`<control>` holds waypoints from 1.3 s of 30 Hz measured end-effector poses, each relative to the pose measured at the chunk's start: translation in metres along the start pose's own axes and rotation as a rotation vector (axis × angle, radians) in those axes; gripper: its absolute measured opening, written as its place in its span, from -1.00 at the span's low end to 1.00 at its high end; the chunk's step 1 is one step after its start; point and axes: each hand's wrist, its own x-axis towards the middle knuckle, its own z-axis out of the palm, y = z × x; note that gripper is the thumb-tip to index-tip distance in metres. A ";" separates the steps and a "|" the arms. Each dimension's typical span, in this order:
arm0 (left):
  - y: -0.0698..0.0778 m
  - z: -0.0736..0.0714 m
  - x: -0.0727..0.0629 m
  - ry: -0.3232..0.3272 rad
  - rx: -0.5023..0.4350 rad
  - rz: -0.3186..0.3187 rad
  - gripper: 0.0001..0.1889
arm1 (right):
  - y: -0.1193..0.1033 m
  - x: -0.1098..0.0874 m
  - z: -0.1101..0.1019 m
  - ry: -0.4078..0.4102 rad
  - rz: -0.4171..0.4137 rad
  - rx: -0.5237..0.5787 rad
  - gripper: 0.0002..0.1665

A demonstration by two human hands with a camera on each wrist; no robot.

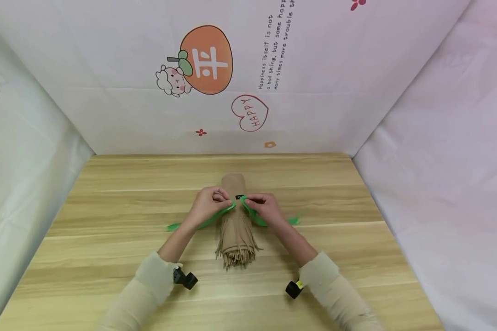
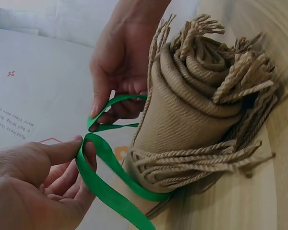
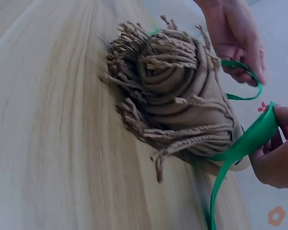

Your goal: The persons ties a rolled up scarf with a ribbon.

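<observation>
A tan scarf, rolled into a bundle, lies lengthwise on the wooden table with its twisted fringe toward me. Green ribbon passes around the roll, its two tails spreading out to the sides. Above the roll, my left hand pinches a loop of the ribbon between thumb and fingers. Opposite it, my right hand pinches another folded loop. The pinched loops stand close together in the left wrist view. The scarf's underside is hidden.
Pale wood table extends on both sides of the roll. A white printed sheet rises behind the table's far edge, with more white sheeting at left and right. A black wrist camera sits at my left cuff, another at my right.
</observation>
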 end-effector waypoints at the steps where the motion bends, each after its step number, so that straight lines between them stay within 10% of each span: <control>1: 0.000 0.002 0.001 0.001 -0.019 -0.002 -0.82 | 0.000 0.000 0.001 0.010 -0.004 0.012 -0.72; 39: -0.008 0.028 0.019 0.036 -0.075 -0.061 -0.81 | -0.011 -0.012 0.015 0.084 -0.270 -0.171 -0.77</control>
